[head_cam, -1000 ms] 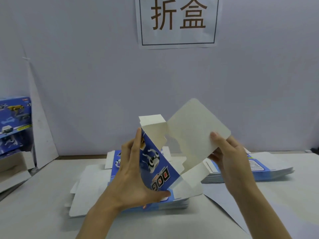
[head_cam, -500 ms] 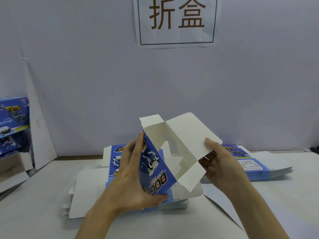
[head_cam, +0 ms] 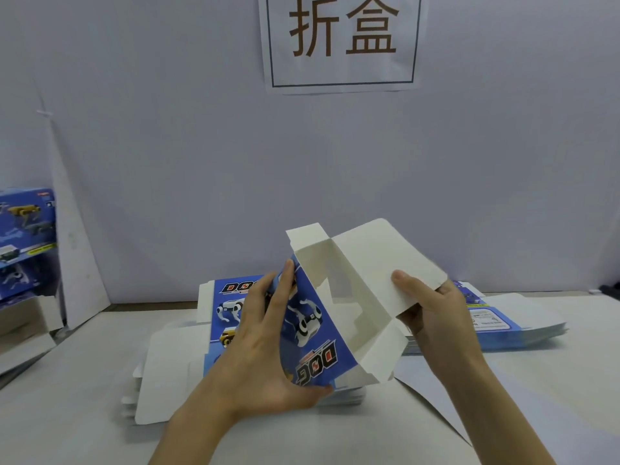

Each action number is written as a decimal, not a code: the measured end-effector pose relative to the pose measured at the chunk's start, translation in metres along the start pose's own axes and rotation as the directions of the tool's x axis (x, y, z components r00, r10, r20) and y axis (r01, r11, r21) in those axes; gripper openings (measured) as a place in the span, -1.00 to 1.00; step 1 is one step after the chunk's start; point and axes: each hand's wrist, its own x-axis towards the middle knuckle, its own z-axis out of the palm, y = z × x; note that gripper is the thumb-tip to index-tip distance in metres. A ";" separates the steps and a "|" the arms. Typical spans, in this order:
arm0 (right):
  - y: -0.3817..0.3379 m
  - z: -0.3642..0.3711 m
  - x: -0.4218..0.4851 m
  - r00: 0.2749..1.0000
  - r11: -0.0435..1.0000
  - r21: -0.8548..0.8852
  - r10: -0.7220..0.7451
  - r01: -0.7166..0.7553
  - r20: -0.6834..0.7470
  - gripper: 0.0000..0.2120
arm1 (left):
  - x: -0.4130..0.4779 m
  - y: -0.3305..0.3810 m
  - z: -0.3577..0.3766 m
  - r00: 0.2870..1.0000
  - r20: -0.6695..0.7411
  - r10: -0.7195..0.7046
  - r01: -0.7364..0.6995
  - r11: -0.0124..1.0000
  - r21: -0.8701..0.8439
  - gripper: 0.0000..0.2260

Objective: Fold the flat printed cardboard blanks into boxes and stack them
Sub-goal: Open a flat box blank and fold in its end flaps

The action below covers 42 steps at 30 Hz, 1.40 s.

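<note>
Head view: half-folded box [head_cam: 322, 330] held up over the table [head_cam: 84, 441], mid-frame, above a stack of flat blanks [head_cam: 174, 357]. Left hand [head_cam: 265, 357] grips its blue printed side, thumb under the bottom edge, fingers up the panel. Right hand [head_cam: 432, 313] pinches the white flap, thumb on its inner face. 2nd pile of blanks [head_cam: 523, 327] lies to the right. Done boxes [head_cam: 25, 236] stacked far left. Sign [head_cam: 342, 41] on wall.
</note>
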 end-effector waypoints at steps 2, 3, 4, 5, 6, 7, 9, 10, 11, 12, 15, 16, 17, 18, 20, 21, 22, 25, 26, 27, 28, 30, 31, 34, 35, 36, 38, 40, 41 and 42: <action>-0.001 0.000 -0.002 0.994 0.992 -0.052 -0.111 0.111 0.001 -0.59 | 0.000 0.000 0.002 1.000 0.010 0.005 -0.005 1.000 0.007 0.12; 0.000 0.001 -0.002 0.989 0.987 -0.063 -0.149 0.148 -0.002 -0.57 | 0.000 -0.001 0.002 1.000 0.014 0.005 -0.005 1.000 0.005 0.12; 0.000 0.001 -0.002 0.984 0.981 -0.070 -0.181 0.180 -0.001 -0.56 | 0.000 -0.002 0.002 1.000 0.016 0.005 -0.005 1.000 0.001 0.12; 0.001 0.002 -0.002 0.978 0.975 -0.073 -0.209 0.209 0.009 -0.58 | 0.001 -0.003 0.002 1.000 0.018 0.004 -0.004 1.000 -0.002 0.12; 0.001 0.002 -0.003 0.971 0.968 -0.080 -0.236 0.237 0.023 -0.60 | 0.000 -0.004 0.002 1.000 0.020 0.001 -0.001 1.000 -0.004 0.12; 0.001 0.002 -0.004 0.964 0.959 -0.096 -0.264 0.266 0.033 -0.60 | 0.000 -0.004 0.001 1.000 0.020 -0.001 0.001 1.000 -0.004 0.11; 0.002 0.003 -0.006 0.946 0.935 -0.144 -0.322 0.323 0.032 -0.57 | 0.000 -0.005 0.002 1.000 0.018 -0.001 0.001 1.000 -0.001 0.10; 0.001 0.003 -0.007 0.939 0.926 -0.162 -0.342 0.341 0.025 -0.57 | 0.000 -0.004 0.003 1.000 0.021 -0.001 0.001 1.000 0.002 0.10; 0.001 0.003 -0.007 0.935 0.920 -0.172 -0.354 0.352 0.017 -0.59 | 0.001 -0.004 0.004 1.000 0.025 0.000 0.000 1.000 0.007 0.10; -0.001 0.004 -0.008 0.933 0.919 -0.174 -0.359 0.355 0.007 -0.65 | 0.001 -0.003 0.005 1.000 0.027 0.002 -0.003 1.000 0.015 0.09; -0.010 0.006 -0.009 0.946 0.936 -0.134 -0.323 0.325 0.035 -0.93 | 0.001 -0.002 0.005 0.999 0.030 0.019 -0.019 1.000 0.021 0.08; -0.013 0.007 -0.010 0.943 0.933 -0.136 -0.327 0.332 0.063 -0.89 | 0.001 -0.002 0.005 0.999 0.032 0.020 -0.021 1.000 0.019 0.08; -0.015 0.008 -0.010 0.939 0.928 -0.145 -0.336 0.344 0.078 -0.87 | 0.000 -0.001 0.004 0.999 0.034 0.021 -0.022 1.000 0.019 0.08; -0.016 0.008 -0.010 0.930 0.917 -0.156 -0.362 0.368 0.065 -0.88 | 0.000 0.000 0.004 0.999 0.037 0.024 -0.025 0.999 0.021 0.08; -0.017 0.005 -0.009 0.899 0.878 -0.210 -0.439 0.431 0.011 -0.91 | -0.001 0.001 0.004 0.999 0.043 0.033 -0.034 0.999 0.024 0.08; -0.017 0.003 -0.007 0.880 0.854 -0.252 -0.474 0.454 -0.020 -0.84 | -0.001 0.001 0.005 0.998 0.044 0.037 -0.039 0.999 0.026 0.08; -0.017 0.001 -0.005 0.870 0.840 -0.281 -0.492 0.464 -0.034 -0.78 | -0.001 0.001 0.005 0.998 0.044 0.042 -0.043 0.999 0.029 0.09; -0.016 -0.003 -0.002 0.862 0.810 -0.331 -0.506 0.485 0.024 -0.71 | 0.000 0.001 0.005 0.998 0.040 0.045 -0.046 0.998 0.033 0.09; -0.015 -0.003 -0.002 0.851 0.784 -0.366 -0.523 0.501 0.046 -0.70 | 0.000 0.001 0.006 0.998 0.040 0.046 -0.048 0.998 0.036 0.08; -0.014 -0.004 -0.001 0.843 0.763 -0.396 -0.535 0.511 0.057 -0.70 | 0.000 0.001 0.006 0.998 0.041 0.048 -0.049 0.998 0.040 0.08; -0.013 -0.004 -0.001 0.845 0.763 -0.404 -0.532 0.505 0.052 -0.70 | 0.000 0.001 0.007 0.998 0.043 0.048 -0.050 0.998 0.045 0.08; -0.014 -0.004 0.000 0.881 0.826 -0.345 -0.474 0.445 0.001 -0.74 | -0.001 0.001 0.007 0.998 0.046 0.049 -0.052 0.997 0.052 0.07; -0.016 -0.004 0.000 0.908 0.875 -0.283 -0.417 0.392 -0.031 -0.78 | -0.001 0.001 0.007 0.998 0.048 0.050 -0.053 0.997 0.050 0.07; -0.025 -0.003 0.000 0.983 0.983 -0.038 -0.179 0.178 -0.043 -0.71 | -0.001 0.001 0.007 0.997 0.046 0.055 -0.057 0.997 0.043 0.07; -0.027 -0.004 0.000 0.992 0.992 0.001 -0.124 0.124 -0.014 -0.72 | -0.001 0.001 0.008 0.997 0.043 0.059 -0.061 0.997 0.044 0.08; -0.030 -0.003 0.000 0.997 0.997 0.034 -0.071 0.070 0.023 -0.74 | -0.001 0.001 0.008 0.997 0.041 0.062 -0.064 0.997 0.044 0.09; -0.033 -0.003 0.001 0.996 0.992 0.122 0.028 -0.038 0.087 -0.80 | -0.001 0.001 0.007 0.997 0.039 0.062 -0.063 0.997 0.036 0.09; -0.034 -0.004 0.001 0.993 0.995 0.070 0.062 -0.069 0.100 -0.82 | -0.002 0.001 0.007 0.998 0.029 0.061 -0.062 0.997 0.035 0.09; -0.033 -0.004 0.001 0.995 0.998 0.011 0.053 -0.055 0.086 -0.83 | -0.002 0.000 0.007 0.998 0.025 0.063 -0.064 0.997 0.034 0.09; -0.032 -0.004 0.000 0.998 0.999 -0.026 0.034 -0.033 0.059 -0.82 | -0.002 0.000 0.007 0.998 0.022 0.065 -0.066 0.997 0.032 0.09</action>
